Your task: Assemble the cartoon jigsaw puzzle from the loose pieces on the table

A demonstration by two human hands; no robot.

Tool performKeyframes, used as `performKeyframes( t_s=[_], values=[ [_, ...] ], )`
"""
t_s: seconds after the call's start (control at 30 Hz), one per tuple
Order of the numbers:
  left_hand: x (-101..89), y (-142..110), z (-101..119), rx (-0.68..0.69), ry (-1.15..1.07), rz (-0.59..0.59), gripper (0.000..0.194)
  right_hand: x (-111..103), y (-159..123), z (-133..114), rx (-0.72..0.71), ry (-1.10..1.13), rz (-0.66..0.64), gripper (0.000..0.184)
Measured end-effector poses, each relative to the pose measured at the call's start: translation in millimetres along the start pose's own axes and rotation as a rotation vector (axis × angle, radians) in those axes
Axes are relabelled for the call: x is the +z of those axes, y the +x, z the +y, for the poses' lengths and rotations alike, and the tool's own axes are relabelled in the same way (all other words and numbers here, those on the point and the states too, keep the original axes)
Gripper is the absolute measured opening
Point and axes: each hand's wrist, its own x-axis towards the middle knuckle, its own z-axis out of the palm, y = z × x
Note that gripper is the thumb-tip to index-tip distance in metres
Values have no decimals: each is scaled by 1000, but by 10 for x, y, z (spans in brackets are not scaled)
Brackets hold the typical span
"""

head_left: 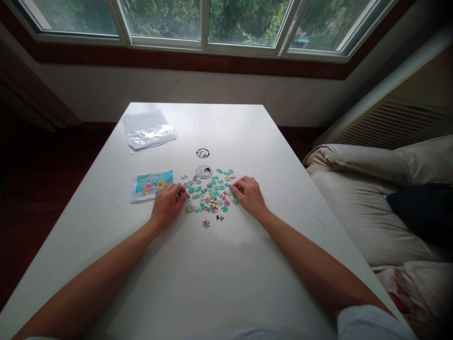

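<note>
Loose jigsaw puzzle pieces, mostly turquoise with some pink, yellow and dark ones, lie spread in a patch mid-table. At the patch's left edge rests my left hand, fingers loosely curved, with a gap between thumb and fingers. My right hand is at the opposite edge, its curved fingertips by the outer pieces and no held piece visible. Whether either hand touches a piece is too small to tell. A pink-and-turquoise piece lies apart, nearer me. Just beyond my left hand is a picture sheet with cartoon figures.
The white table carries a clear plastic bag with papers at its far left. Two round inserts, one farther and one nearer, sit beyond the pieces. A beige sofa stands to the right; windows are ahead.
</note>
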Motion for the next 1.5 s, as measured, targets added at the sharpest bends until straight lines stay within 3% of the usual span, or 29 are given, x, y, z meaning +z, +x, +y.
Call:
performKeyframes(
  t_s=[0.1,0.23,0.37,0.53,0.83,1.13,1.23,1.4,1.5],
  values=[
    [-83,13,-8,25,38,-22,16,-15,-13,-8,4,-30,51,14],
    [-285,8,-2,140,166,-251,19,-41,-19,12,0,-6,65,15],
    [-457,-52,101,162,317,-367,15,-37,-22,19,-13,0,51,15],
    [-500,-89,197,114,358,-469,9,-15,-30,18,-15,5,38,15],
    [-461,-58,157,180,390,-473,19,-19,-31,5,-9,1,24,16],
    [-396,-57,115,160,372,-349,16,-43,-50,-40,-51,1,29,15],
    [-360,-77,107,199,310,-301,13,-76,-73,-95,-147,32,-22,19],
    [-306,-94,138,353,218,-359,11,-160,-163,-268,-543,43,-294,24],
    [-280,-91,143,387,218,-389,12,-184,-214,-361,-703,-32,-375,26]
  ],
)
